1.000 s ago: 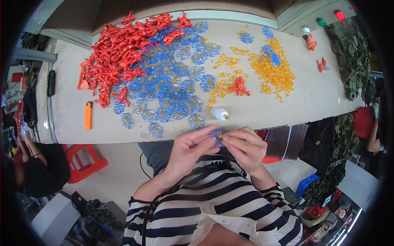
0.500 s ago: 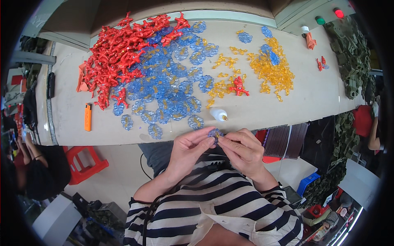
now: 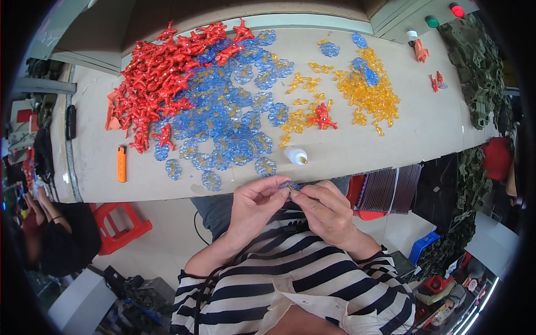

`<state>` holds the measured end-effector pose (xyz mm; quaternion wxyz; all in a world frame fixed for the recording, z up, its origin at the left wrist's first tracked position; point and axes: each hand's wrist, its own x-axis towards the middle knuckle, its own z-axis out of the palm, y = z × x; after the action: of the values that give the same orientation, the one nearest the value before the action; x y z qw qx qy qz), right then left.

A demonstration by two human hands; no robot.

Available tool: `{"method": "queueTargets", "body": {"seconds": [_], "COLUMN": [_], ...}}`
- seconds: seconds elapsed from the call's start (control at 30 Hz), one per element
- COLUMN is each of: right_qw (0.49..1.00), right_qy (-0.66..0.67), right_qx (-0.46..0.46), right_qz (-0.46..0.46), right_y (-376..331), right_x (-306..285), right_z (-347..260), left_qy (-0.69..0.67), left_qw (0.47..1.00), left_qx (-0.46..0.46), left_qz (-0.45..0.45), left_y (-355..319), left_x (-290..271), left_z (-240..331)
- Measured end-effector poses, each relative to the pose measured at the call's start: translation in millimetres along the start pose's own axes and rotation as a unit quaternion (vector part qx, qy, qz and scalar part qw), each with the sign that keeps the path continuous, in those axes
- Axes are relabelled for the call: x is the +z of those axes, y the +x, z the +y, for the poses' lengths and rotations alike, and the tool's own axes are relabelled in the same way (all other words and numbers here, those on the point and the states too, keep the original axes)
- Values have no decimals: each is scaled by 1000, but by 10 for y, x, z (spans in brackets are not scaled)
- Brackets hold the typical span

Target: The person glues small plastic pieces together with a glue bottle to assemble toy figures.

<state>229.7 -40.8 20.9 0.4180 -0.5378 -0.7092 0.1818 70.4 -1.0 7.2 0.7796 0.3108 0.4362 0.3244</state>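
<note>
Just off the table's front edge, my left hand [image 3: 254, 205] pinches a translucent blue plastic piece [image 3: 288, 184] with a bumpy rim between thumb and fingers. My right hand [image 3: 328, 213] closes on the same piece from the other side, its fingertips near a small yellowish part at the centre. Whether the right fingers grip that part or the blue rim is hidden. Ahead of my hands lies a white squeeze bottle [image 3: 296, 156] with a brass-coloured tip. A heap of similar blue pieces [image 3: 223, 117], many with yellow centres, spreads to the left of it.
Red plastic figures [image 3: 162, 78] are piled at the far left, and loose yellow parts [image 3: 371, 97] lie to the right. One red figure [image 3: 322, 116] rests among more yellow parts. An orange cutter-like tool [image 3: 121, 163] lies near the left front. Green netting-like strips [image 3: 472, 78] bound the right side.
The blue piece has tilted flatter between my fingers, and my right hand has shifted slightly left and down. The view has turned a little. Things on the table look unmoved.
</note>
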Motion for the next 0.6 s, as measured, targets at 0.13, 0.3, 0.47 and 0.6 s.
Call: {"method": "queueTargets", "body": {"seconds": [0.13,0.3,0.47,0.6], "right_qw": [1000,1000,1000,999], "right_qy": [12,19,23,38], "right_qx": [7,9,11,6], "right_qz": [4,2,-8,2], "right_y": [-14,-10,28,93], "right_x": [33,45,13,5], "right_z": [6,5,-23,-40], "left_qy": [13,8,14,50], "left_qw": [1000,1000,1000,999], "left_qx": [-1,6,14,17], "left_qz": [12,9,3,3], "left_y": [-5,-16,-24,26], "left_x": [-9,-23,-16,-8], "left_z": [4,-14,68,185]}}
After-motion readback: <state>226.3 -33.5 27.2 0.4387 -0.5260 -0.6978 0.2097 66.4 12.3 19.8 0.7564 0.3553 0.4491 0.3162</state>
